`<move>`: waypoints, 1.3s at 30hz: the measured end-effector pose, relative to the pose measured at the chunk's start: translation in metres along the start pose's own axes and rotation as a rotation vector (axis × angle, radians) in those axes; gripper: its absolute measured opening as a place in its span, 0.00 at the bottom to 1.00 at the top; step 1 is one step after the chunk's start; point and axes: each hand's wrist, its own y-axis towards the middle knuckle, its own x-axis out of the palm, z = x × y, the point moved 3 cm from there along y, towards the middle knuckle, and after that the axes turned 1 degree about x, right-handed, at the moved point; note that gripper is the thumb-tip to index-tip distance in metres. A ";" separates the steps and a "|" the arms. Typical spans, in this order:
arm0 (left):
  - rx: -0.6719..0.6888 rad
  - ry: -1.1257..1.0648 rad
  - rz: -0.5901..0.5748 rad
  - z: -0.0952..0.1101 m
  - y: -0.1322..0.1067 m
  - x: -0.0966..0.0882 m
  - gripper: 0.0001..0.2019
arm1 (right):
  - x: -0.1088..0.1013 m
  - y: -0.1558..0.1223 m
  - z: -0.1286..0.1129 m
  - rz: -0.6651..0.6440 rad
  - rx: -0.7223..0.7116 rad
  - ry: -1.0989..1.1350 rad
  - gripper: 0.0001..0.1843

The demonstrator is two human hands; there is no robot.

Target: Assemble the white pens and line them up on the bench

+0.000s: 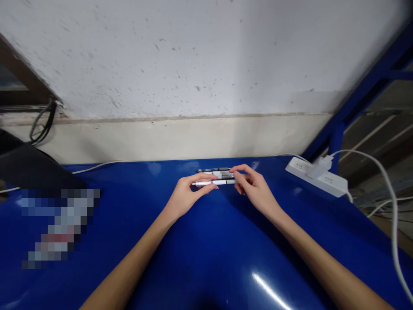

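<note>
Two hands meet over a small cluster of pens (217,174) near the far edge of the blue table (206,258), close under the wall (206,64). The front pen (215,183) is pinched at its left end by the left hand (187,196). The right ends of the cluster are grasped in the fingertips of the right hand (254,189). Whether the rear pens rest on the table or are lifted cannot be told.

Risks, as judged:
- The surface is glossy, so a loosely gripped pen could be dropped and rolled toward the wall.
- Only thin fingertip pinches are used, so a pen could be lost if the ends are pulled unevenly.
- A cap could be popped off.
- The power strip (318,176) and white cable (392,215) lie well apart to the right, so snagging is judged unlikely.
</note>
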 end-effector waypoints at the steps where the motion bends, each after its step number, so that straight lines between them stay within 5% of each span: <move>1: 0.001 0.000 0.000 0.000 0.000 0.000 0.13 | 0.000 0.000 0.001 -0.004 0.022 -0.005 0.17; 7: -0.029 0.030 0.022 -0.001 0.000 -0.001 0.12 | -0.003 0.001 -0.002 0.038 -0.062 0.020 0.11; 17: 0.059 0.105 0.055 0.011 -0.004 -0.006 0.10 | 0.006 0.001 0.005 -0.103 0.135 0.281 0.15; 25: -0.020 -0.215 0.064 0.005 0.001 0.002 0.12 | 0.017 -0.005 0.000 -0.246 0.055 0.124 0.12; 34: -0.105 -0.131 -0.240 0.014 -0.008 0.018 0.19 | 0.023 -0.008 -0.014 -0.107 -0.075 0.173 0.14; 39: -0.152 -0.155 -0.250 0.010 -0.010 0.022 0.23 | 0.020 -0.007 -0.017 -0.036 -0.044 0.326 0.13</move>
